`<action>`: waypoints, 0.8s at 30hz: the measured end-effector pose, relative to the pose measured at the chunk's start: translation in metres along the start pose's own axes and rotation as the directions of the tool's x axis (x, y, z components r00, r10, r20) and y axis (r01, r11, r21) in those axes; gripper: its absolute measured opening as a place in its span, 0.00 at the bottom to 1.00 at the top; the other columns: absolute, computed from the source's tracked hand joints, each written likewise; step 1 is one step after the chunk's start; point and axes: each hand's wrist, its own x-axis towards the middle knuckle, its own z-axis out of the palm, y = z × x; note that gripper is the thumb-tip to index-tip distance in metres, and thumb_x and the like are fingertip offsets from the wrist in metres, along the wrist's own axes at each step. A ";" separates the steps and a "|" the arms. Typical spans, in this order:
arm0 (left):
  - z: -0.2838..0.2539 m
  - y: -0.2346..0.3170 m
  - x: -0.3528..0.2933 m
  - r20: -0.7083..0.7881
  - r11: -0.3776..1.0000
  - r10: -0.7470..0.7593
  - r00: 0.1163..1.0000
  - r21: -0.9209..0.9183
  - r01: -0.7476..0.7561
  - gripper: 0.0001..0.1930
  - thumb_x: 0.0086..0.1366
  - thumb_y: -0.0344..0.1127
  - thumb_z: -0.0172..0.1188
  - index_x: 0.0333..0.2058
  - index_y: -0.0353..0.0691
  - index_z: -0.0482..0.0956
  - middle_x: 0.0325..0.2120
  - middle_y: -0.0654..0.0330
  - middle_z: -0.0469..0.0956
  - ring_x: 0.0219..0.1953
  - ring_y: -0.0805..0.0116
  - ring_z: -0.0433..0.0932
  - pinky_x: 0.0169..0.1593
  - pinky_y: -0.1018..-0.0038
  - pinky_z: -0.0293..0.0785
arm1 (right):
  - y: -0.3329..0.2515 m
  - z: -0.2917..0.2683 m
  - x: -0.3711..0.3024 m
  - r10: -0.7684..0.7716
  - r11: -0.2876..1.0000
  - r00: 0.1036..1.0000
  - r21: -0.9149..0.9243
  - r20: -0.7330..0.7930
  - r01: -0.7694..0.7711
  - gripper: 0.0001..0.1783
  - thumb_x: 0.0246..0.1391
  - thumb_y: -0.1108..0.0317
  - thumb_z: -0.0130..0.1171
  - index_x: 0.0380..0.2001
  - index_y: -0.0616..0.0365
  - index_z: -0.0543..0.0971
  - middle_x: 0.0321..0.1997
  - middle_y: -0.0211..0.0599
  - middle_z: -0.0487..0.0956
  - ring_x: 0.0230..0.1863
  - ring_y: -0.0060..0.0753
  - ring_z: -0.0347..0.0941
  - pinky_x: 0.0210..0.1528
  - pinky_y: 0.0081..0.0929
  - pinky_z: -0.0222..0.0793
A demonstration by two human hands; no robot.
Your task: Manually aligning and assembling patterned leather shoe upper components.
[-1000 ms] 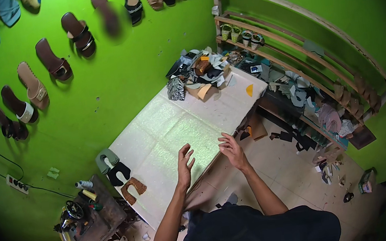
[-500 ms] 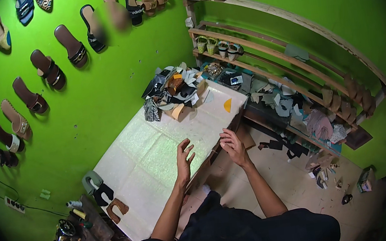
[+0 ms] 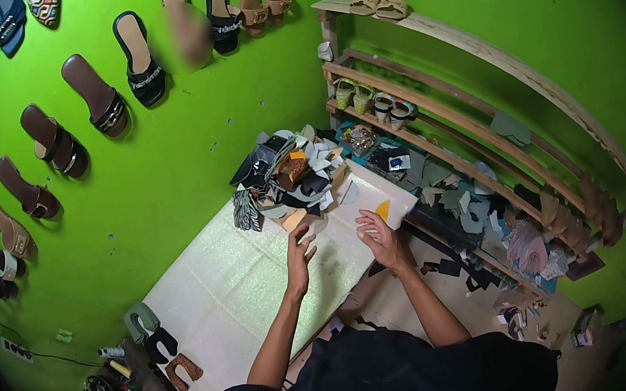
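Note:
Both of my hands hover over the light-coloured table (image 3: pixel 215 286), holding nothing. My left hand (image 3: pixel 299 261) is raised with its fingers apart and slightly curled. To its right, my right hand (image 3: pixel 381 240) has loosely bent, parted fingers and is nearest a yellow scrap (image 3: pixel 383 210) at the table's far right. Beyond my hands lies a heap of material scraps (image 3: pixel 295 174) in black, grey, white and brown. Three curved cut pieces rest along the table's left end: a grey one (image 3: pixel 141 320), a black one (image 3: pixel 161 344) and a brown one (image 3: pixel 184 371).
Sandals (image 3: pixel 140 60) hang in rows on the green wall. A wooden rack (image 3: pixel 476 121) with shoes and scraps stands at the right. At the lower left is a sewing machine (image 3: pixel 99 390) beside the table. Scraps (image 3: pixel 459 271) litter the floor.
My view has shifted, so the table and rack sit lower in the picture. My hands are now nearer the scrap heap and the yellow scrap, their fingers still parted.

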 end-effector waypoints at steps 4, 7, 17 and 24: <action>-0.004 0.004 0.033 -0.055 1.000 0.016 0.998 0.008 -0.015 0.29 0.68 0.50 0.50 0.63 0.44 0.62 0.63 0.56 0.62 0.62 0.61 0.66 0.63 0.58 0.63 | 0.014 0.001 0.043 -0.011 0.999 0.999 -0.035 0.033 0.013 0.29 0.60 0.65 0.60 0.63 0.58 0.66 0.54 0.43 0.76 0.49 0.32 0.76 0.52 0.31 0.73; -0.009 0.002 0.055 -0.129 1.000 -0.008 0.992 0.003 0.008 0.27 0.68 0.48 0.49 0.62 0.43 0.62 0.61 0.57 0.63 0.61 0.63 0.67 0.62 0.59 0.65 | 0.024 0.005 0.075 0.016 1.000 0.996 -0.011 0.089 -0.015 0.29 0.60 0.65 0.60 0.62 0.58 0.66 0.53 0.43 0.77 0.48 0.32 0.76 0.51 0.30 0.74; -0.013 -0.007 0.136 -0.319 0.999 -0.044 0.947 -0.016 0.042 0.25 0.72 0.49 0.46 0.62 0.43 0.63 0.59 0.57 0.64 0.59 0.64 0.69 0.61 0.59 0.64 | 0.066 0.019 0.193 0.089 0.996 0.956 -0.021 0.281 -0.086 0.26 0.61 0.69 0.58 0.61 0.58 0.67 0.54 0.40 0.76 0.50 0.29 0.74 0.51 0.27 0.73; -0.012 -0.020 0.194 -0.420 0.993 -0.102 0.901 0.014 0.120 0.24 0.74 0.51 0.45 0.60 0.43 0.66 0.56 0.58 0.69 0.56 0.66 0.71 0.57 0.62 0.68 | 0.094 0.024 0.263 0.067 0.995 0.924 -0.093 0.376 -0.035 0.26 0.62 0.64 0.59 0.60 0.59 0.68 0.51 0.43 0.78 0.48 0.35 0.77 0.51 0.29 0.74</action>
